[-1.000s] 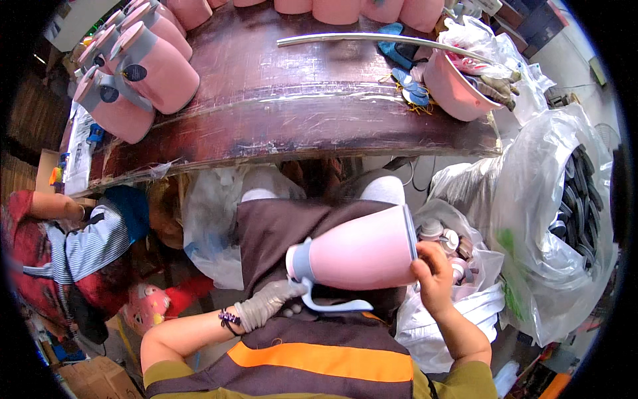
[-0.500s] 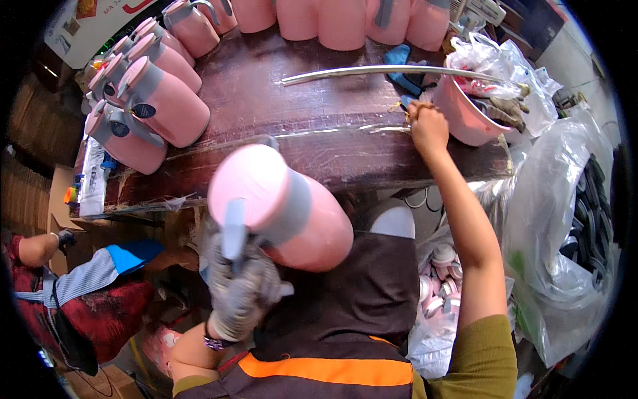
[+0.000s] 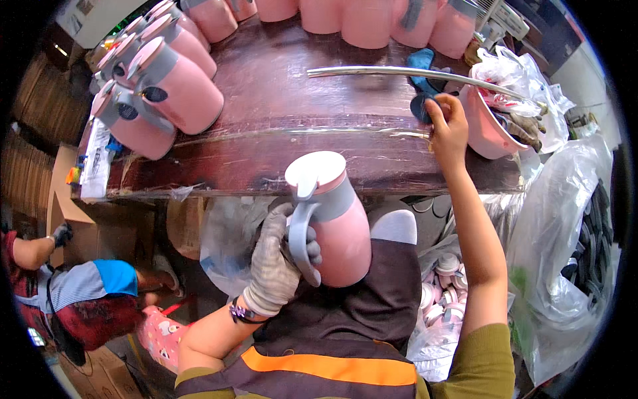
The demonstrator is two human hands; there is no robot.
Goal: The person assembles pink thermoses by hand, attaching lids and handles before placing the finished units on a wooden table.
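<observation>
My left hand, in a grey-white glove, grips a pink insulated jug by its grey handle and holds it upright over my lap, in front of the table edge. Its pale pink lid is on, and some fingers are hidden behind the handle. My bare right hand pinches a dark round tag between thumb and fingers above the table's right side. Similar dark round tags show on pink jugs at the left. Just beyond my right hand lies a blue cloth-like item.
More pink jugs line the far edge of the wooden table. A metal strip reaches over a pink bucket of gloves and plastic. Bags of lids and dark parts stand right. Another person works at left.
The jug has turned more upright and moved right, with its handle now facing my left side. My right hand has lifted slightly, and the dark round tag now shows in its fingers.
</observation>
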